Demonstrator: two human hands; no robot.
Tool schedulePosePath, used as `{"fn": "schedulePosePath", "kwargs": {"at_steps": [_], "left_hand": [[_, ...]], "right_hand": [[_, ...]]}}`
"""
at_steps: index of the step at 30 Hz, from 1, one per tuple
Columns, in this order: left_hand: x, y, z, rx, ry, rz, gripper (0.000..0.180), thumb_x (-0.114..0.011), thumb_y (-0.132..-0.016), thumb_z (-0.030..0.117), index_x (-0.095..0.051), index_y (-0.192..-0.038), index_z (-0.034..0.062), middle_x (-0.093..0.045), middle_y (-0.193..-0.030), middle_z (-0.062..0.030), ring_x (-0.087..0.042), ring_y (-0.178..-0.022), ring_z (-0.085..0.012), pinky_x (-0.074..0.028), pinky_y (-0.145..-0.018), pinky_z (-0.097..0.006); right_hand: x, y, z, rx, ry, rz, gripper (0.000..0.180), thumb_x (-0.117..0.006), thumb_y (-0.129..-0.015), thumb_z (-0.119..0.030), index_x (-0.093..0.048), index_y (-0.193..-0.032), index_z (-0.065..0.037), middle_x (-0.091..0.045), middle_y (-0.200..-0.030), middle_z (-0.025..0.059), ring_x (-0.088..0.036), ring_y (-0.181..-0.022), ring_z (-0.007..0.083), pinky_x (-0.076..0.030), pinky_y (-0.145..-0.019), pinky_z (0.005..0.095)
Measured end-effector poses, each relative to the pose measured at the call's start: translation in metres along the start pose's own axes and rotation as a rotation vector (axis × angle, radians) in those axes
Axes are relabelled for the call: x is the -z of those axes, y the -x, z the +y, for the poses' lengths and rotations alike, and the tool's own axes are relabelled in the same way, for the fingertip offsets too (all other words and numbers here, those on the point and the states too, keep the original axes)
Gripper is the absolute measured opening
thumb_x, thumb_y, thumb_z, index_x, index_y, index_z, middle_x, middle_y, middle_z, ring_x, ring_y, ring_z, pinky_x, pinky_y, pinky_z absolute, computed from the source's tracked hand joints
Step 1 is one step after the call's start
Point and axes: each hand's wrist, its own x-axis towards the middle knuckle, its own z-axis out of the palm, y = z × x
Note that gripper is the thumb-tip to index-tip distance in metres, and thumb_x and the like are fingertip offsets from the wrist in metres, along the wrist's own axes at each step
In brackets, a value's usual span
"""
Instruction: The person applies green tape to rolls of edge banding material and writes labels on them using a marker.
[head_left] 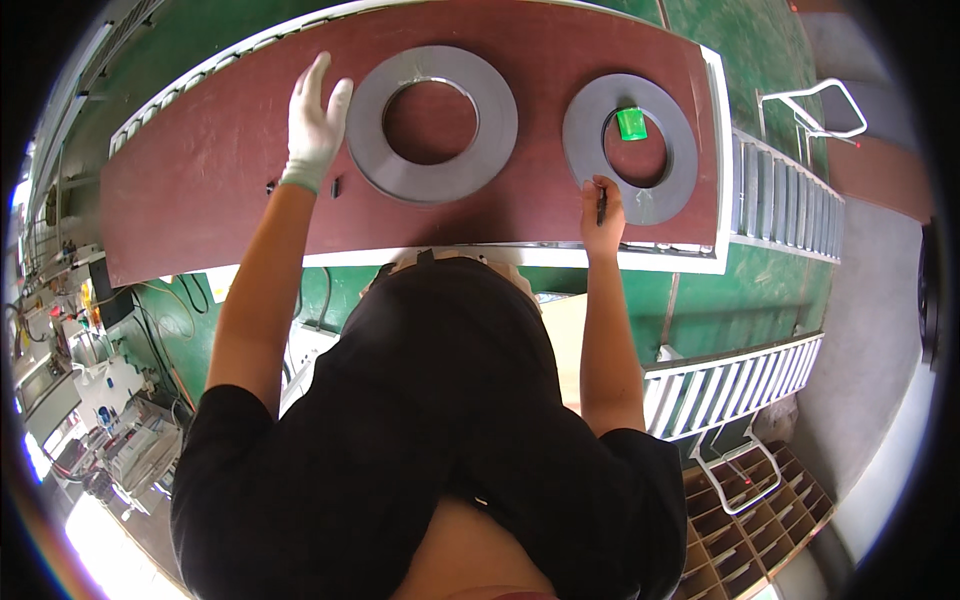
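Note:
My left hand (317, 122), in a white glove, is raised over the table with its fingers apart and nothing in it. Just right of it lies a large flat grey ring (499, 122), like a wound coil of strip. A second, smaller grey ring (584, 140) lies toward the table's right end. By that ring's near left edge, my bare right hand (602, 222) is closed on a thin dark pen-like stick (602, 205). A shiny green piece (631, 124) sits at the far inner edge of the smaller ring.
Both rings lie on a reddish-brown table (230, 150) with a pale frame. A small black piece (336, 187) is near my left wrist. Roller conveyors (785, 200) stand right of the table, a wooden compartment rack (740, 540) at lower right, and a cluttered bench (120, 420) at left.

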Motion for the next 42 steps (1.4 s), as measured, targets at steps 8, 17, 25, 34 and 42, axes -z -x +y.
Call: {"fn": "schedulePosePath", "kwargs": {"at_steps": [8,17,25,34,42], "left_hand": [[0.068,0.033,0.168,0.174,0.788,-0.515,0.043,-0.061,-0.108,0.028,-0.071,-0.125,-0.0105,-0.074,-0.097,-0.0109,-0.069,-0.091,-0.0194,-0.056,-0.089,-0.037],[0.154,-0.015,0.331,-0.557,1.228,-0.716,0.034,-0.067,-0.097,0.013,-0.072,-0.128,-0.0010,-0.075,-0.098,-0.0091,-0.073,-0.085,-0.0185,-0.062,-0.082,-0.033],[0.144,-0.002,0.356,-0.514,1.286,-0.531,0.036,-0.062,-0.096,0.005,-0.071,-0.130,-0.0005,-0.073,-0.088,-0.0081,-0.071,-0.076,-0.0130,-0.065,-0.079,-0.029],[0.149,-0.017,0.340,-0.519,1.283,-0.870,0.049,-0.071,-0.086,0.004,-0.069,-0.135,0.0042,-0.071,-0.091,-0.0052,-0.071,-0.080,-0.0184,-0.066,-0.074,-0.029],[0.112,0.021,0.259,-0.057,0.964,-0.759,0.036,-0.054,-0.097,0.003,-0.066,-0.130,-0.0051,-0.075,-0.096,-0.0115,-0.070,-0.088,-0.0183,-0.055,-0.084,-0.033]], "right_hand": [[0.037,-0.044,0.096,-0.059,0.586,-0.035,0.040,-0.068,-0.103,-0.034,-0.056,-0.135,-0.013,-0.075,-0.117,0.0149,-0.070,-0.113,0.0431,-0.053,-0.097,0.0559],[0.026,-0.059,0.050,-0.176,0.915,-0.377,0.103,-0.086,-0.081,-0.059,-0.037,-0.162,-0.020,-0.043,-0.167,0.0116,-0.032,-0.160,0.0261,-0.020,-0.129,0.0616],[0.019,-0.012,0.054,0.062,0.896,-0.500,0.104,-0.087,-0.077,-0.047,-0.036,-0.162,-0.015,-0.050,-0.160,0.0119,-0.043,-0.151,0.0277,-0.025,-0.125,0.0669],[0.061,0.002,0.084,0.206,0.962,-0.540,0.083,-0.074,-0.083,-0.009,-0.042,-0.158,-0.021,-0.053,-0.157,0.0074,-0.040,-0.155,0.0257,-0.016,-0.129,0.0654],[0.096,-0.032,0.025,0.354,0.800,-0.626,0.089,-0.093,-0.067,-0.033,-0.056,-0.147,-0.019,-0.068,-0.133,0.0104,-0.057,-0.135,0.0306,-0.027,-0.127,0.0570]]}}
